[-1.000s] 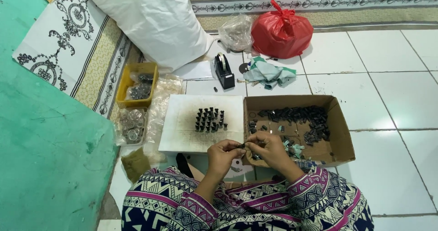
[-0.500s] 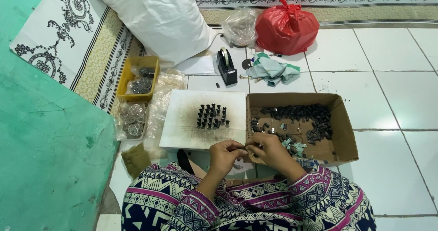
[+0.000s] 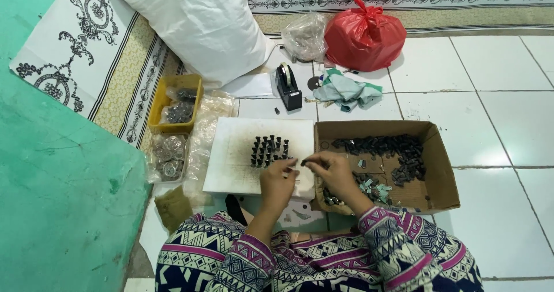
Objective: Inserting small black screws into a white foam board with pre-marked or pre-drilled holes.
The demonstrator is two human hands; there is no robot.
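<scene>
While both hands pinch it, small dark part sits between fingertips.

The cardboard box at right of centre is plain brown card, matt and a little scuffed. The white board beside it looks like matt foam or card — dusty and stained. The red bag at the top is thin glossy plastic, crinkled; the yellow tray at left is smooth plastic. The floor tiles are glazed and shiny — the sleeves are soft printed cloth.
</scene>
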